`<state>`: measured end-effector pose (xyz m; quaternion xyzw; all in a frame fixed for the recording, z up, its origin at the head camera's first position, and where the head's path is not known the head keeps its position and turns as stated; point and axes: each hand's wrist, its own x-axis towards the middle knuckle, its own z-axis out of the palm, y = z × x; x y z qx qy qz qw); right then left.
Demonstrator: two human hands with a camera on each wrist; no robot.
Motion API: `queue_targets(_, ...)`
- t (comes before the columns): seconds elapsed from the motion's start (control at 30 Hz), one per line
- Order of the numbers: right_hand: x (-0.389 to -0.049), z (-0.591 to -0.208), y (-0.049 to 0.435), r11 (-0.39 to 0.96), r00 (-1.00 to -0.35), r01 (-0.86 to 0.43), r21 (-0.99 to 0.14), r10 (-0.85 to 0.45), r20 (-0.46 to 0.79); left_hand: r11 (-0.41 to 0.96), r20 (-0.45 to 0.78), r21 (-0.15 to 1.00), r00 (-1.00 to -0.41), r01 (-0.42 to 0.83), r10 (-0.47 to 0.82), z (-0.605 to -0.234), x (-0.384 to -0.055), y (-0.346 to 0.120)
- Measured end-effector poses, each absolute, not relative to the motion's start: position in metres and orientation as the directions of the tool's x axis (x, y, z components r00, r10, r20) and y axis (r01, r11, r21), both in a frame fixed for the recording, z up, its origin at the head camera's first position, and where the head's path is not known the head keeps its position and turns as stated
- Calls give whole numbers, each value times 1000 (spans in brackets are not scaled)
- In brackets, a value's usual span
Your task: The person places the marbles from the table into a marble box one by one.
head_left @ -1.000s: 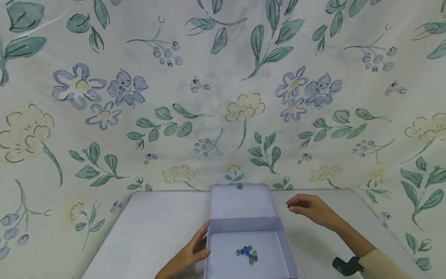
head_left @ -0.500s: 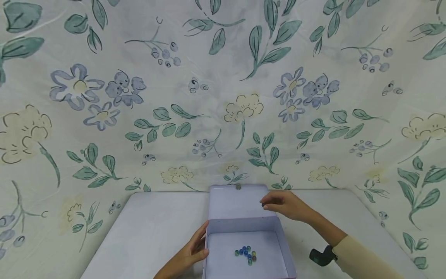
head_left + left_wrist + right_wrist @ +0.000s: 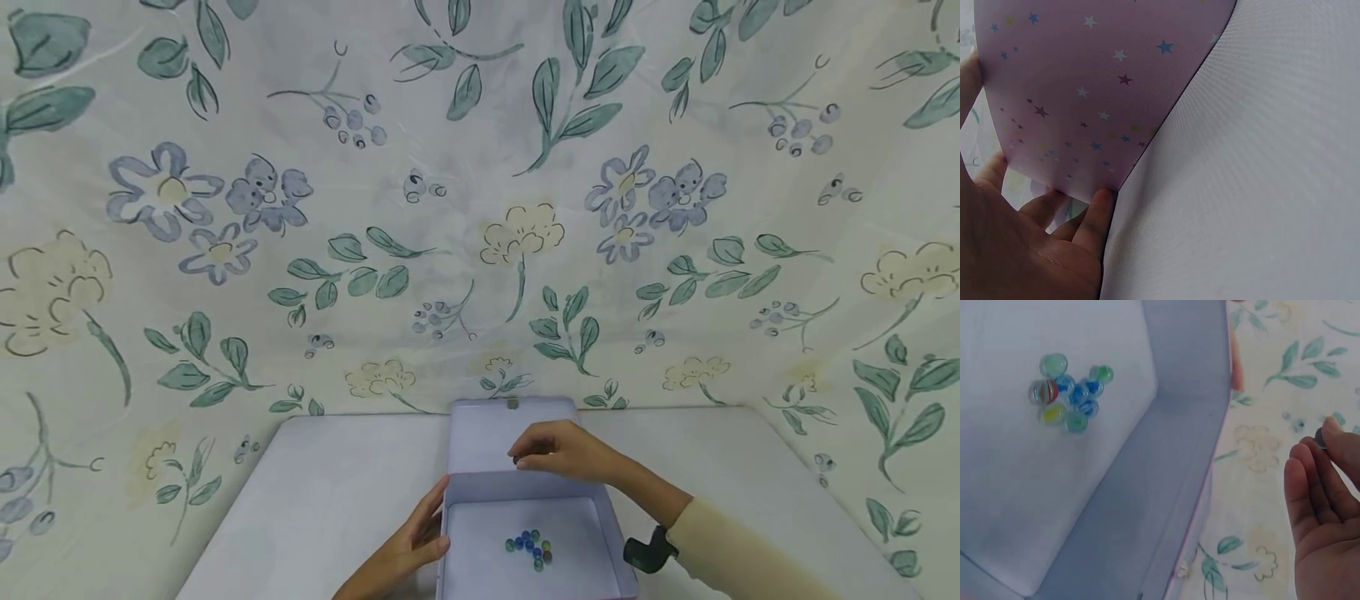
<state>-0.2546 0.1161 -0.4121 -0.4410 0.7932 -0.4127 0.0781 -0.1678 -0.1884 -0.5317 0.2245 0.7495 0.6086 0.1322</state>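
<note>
My right hand [image 3: 566, 452] is over the far part of the open box [image 3: 525, 487], in front of its raised lid. Its thumb and fingertips pinch a small dark marble [image 3: 1320, 438], mostly covered by the fingers. Several blue, green, yellow and striped glass marbles [image 3: 1079, 394] lie clustered on the box floor. My left hand [image 3: 405, 550] rests against the box's left side, thumb and fingers touching the wall. In the left wrist view, those fingers [image 3: 1094, 225] reach the end of the pink, star-printed outer wall [image 3: 1097, 81].
The box stands on a white table [image 3: 337, 483], its lid [image 3: 480, 429] folded back toward the rear edge. Behind hangs a floral cloth [image 3: 450, 208]. A black device [image 3: 648, 550] sits at my right wrist, by the box's right wall.
My right hand has swung left from beside the box to over its far part, still pinching the marble. The left hand and the marbles in the box stay put.
</note>
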Motion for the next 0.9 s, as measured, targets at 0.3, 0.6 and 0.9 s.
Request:
queue_targets(0.3,-252,-428,93,255,-547,-649,-717,-812,206,146,68,975,-853,166,518,-533,-170,-188)
queue_targets(0.6,-246,-445,80,286,-543,-606,-742,-831,124,138,83,972,-832,188,549,-531,-168,-190)
queue_targets(0.9,-245,-458,74,268,-506,-602,-752,-857,100,147,63,975,-843,166,535,-532,-169,-191)
